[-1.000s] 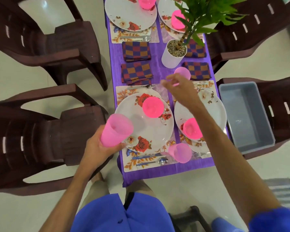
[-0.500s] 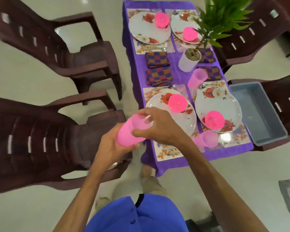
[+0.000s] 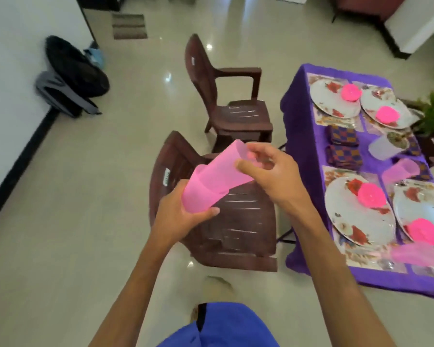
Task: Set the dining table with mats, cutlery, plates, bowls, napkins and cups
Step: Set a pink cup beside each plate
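The left hand [image 3: 183, 216] wraps its curled fingers around the base of a stack of translucent pink plastic cups [image 3: 211, 181], held tilted above a dark brown plastic chair [image 3: 226, 221]. The right hand [image 3: 273, 176] pinches the rim of the upper cup between thumb and fingers. Off to the right, well apart from the hands, the purple-clothed dining table [image 3: 301, 196] carries floral white plates [image 3: 346, 216], pink bowls [image 3: 371, 195], checked folded napkins [image 3: 343, 146] and two more pink cups [image 3: 401, 170].

Bare forearms, no sleeves visible; blue garment [image 3: 223, 326] with dark seam strip at front.
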The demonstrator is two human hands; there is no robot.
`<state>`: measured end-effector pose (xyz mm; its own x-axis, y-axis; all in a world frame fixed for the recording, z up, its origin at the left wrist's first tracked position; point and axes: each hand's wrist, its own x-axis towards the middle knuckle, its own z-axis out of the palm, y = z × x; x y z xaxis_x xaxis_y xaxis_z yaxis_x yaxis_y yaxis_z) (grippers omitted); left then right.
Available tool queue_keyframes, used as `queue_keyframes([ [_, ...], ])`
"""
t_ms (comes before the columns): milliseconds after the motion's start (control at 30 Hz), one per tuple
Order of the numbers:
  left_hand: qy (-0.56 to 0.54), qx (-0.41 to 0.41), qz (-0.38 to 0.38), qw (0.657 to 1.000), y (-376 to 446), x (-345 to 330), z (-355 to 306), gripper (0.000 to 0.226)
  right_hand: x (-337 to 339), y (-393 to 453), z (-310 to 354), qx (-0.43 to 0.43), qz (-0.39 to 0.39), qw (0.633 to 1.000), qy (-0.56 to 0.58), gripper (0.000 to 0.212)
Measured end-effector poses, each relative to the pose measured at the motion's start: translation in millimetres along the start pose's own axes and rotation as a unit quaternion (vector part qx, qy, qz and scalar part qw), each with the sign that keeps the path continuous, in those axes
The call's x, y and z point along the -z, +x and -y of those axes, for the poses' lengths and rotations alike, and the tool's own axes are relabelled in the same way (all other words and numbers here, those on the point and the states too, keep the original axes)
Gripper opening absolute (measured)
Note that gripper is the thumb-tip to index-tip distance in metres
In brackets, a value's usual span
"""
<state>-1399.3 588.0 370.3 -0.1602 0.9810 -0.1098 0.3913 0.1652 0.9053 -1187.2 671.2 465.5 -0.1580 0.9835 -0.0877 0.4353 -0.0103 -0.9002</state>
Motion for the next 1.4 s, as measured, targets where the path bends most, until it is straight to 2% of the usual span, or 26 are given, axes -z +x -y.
queue_keyframes([
  [100,-0.001,0.022,-0.017,1.000,11,52,18,0.085,-46,18,29,-0.004,0.000,0.999,0.041,0.057],
  [333,0.015,0.024,0.026,0.999,80,168,82,0.077,-171,82,62,-0.027,-0.021,0.991,0.129,0.041],
  [433,0.050,0.010,0.002,0.999,114,220,114,0.079,-226,110,75,-0.047,-0.036,0.983,0.171,0.037],
  [567,0.051,0.012,-0.020,0.998,160,289,128,0.073,-285,148,110,-0.072,-0.041,0.977,0.197,0.049],
  [667,0.053,-0.005,0.012,0.999,207,313,127,0.066,-303,178,129,-0.073,-0.082,0.977,0.183,0.062],
  [833,0.061,-0.043,0.086,0.994,276,319,121,0.060,-308,207,138,-0.090,-0.150,0.971,0.162,0.064],
  [900,0.065,-0.062,0.151,0.984,323,312,116,0.063,-307,229,134,-0.121,-0.216,0.953,0.177,0.061],
  [1000,0.060,-0.085,0.189,0.976,356,309,109,0.065,-310,246,138,-0.128,-0.243,0.939,0.208,0.053],
  [1133,0.062,-0.103,0.276,0.954,450,297,92,0.064,-300,297,150,-0.148,-0.358,0.887,0.253,0.047],
  [1400,0.056,-0.113,0.411,0.903,577,227,52,0.056,-253,343,128,-0.199,-0.519,0.788,0.264,0.044],
])
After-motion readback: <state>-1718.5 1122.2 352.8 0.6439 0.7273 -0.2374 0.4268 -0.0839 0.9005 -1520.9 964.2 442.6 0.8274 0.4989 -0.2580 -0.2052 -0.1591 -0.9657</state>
